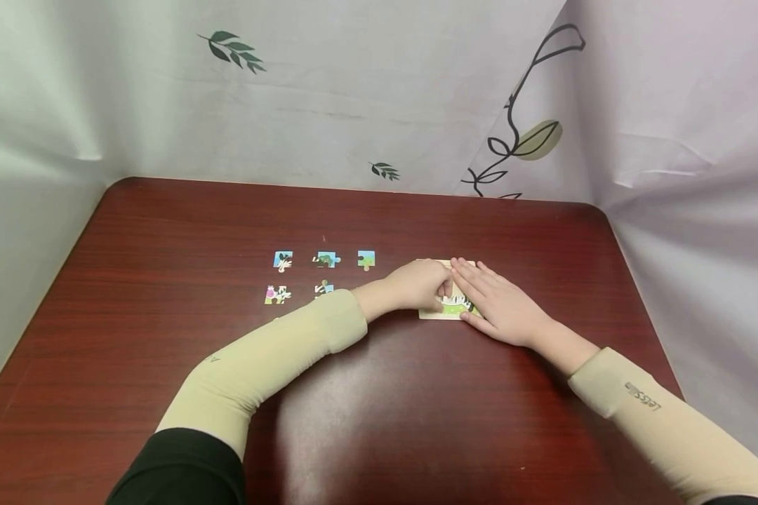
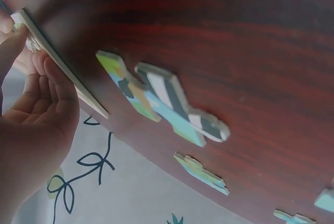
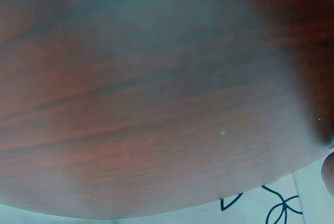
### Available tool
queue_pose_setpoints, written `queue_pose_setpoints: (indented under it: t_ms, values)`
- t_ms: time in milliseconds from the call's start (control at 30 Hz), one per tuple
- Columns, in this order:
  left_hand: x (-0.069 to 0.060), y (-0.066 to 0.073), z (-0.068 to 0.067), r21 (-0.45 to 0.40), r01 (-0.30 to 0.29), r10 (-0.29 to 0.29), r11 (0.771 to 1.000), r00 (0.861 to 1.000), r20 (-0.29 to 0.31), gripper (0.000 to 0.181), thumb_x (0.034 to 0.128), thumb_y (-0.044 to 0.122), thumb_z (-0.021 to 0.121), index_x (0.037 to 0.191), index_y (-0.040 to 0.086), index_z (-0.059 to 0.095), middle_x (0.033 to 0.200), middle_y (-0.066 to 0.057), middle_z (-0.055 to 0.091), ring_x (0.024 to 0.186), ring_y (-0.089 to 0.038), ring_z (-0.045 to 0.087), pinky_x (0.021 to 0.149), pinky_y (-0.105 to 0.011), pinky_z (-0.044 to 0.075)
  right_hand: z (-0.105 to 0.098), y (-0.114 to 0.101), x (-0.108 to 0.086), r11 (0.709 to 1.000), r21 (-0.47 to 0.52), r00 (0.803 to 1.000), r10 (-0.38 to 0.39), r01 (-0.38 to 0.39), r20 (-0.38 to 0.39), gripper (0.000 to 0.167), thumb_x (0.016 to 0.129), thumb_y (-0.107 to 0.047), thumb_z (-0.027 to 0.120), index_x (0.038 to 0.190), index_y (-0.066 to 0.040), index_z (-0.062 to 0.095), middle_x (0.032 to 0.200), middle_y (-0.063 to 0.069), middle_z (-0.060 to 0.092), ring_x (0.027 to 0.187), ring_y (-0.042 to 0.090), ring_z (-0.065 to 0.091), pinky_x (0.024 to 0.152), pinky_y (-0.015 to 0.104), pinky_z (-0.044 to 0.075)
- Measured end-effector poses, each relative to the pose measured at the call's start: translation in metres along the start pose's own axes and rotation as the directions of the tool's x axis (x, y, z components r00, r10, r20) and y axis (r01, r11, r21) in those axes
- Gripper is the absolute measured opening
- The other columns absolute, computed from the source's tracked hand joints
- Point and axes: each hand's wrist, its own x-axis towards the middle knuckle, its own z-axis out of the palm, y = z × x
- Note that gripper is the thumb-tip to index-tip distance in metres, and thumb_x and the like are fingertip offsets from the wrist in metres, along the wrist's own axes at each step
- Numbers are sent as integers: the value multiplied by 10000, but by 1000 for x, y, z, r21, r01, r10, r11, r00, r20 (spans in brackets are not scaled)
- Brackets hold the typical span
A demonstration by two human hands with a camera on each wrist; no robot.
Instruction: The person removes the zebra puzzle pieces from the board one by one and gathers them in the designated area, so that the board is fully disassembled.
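Observation:
A pale-framed puzzle board (image 1: 431,315) with a zebra picture lies right of the table's middle. My left hand (image 1: 419,284) is over its left part, fingers curled down. Between thumb and fingertips in the left wrist view, a small pale puzzle piece (image 2: 32,42) shows, mostly hidden. My right hand (image 1: 504,306) lies flat across the board's right side, fingers straight. Loose to the left are several pieces: a blue one with black and white (image 1: 283,260), a green-blue one (image 1: 366,259), and a pink and white one (image 1: 277,294).
Another blue loose piece (image 1: 328,259) is in the back row. A striped piece (image 1: 324,287) lies partly behind my left sleeve (image 1: 290,333). The red-brown wooden table (image 1: 379,421) has rounded far corners, with a white leaf-patterned curtain (image 1: 328,91) hanging behind it.

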Motion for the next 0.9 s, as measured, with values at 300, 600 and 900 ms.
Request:
queue_pose_setpoints:
  t_ms: [300,600,900]
  values:
    - [-1,0,-3,-47,8,-8,999,1000,5,169,849,119,861,962,123,736,874,35,674,819,-88,606,771,-226,483,1,1,0,1000,3,1000,-3,3,-8,797,1052,-392,582,1657,20,267,1753,198,243,1617,356,297,1361,455,142]
    - [-1,-3,-10,-49,-95,93,994,995,-34,86,925,46,716,938,112,770,881,-4,746,816,-94,654,761,-186,508,3,2,1,1000,12,999,-21,22,-43,778,1075,-417,543,1667,-1,256,1741,215,267,1613,359,303,1349,488,183]
    - [-11,-1,-29,-90,-111,107,990,993,-42,133,933,29,702,898,123,788,896,6,767,839,-96,685,796,-193,538,0,1,0,1000,22,1000,-4,5,-24,814,1048,-388,595,1676,-15,235,1744,206,264,1614,355,305,1360,459,144]
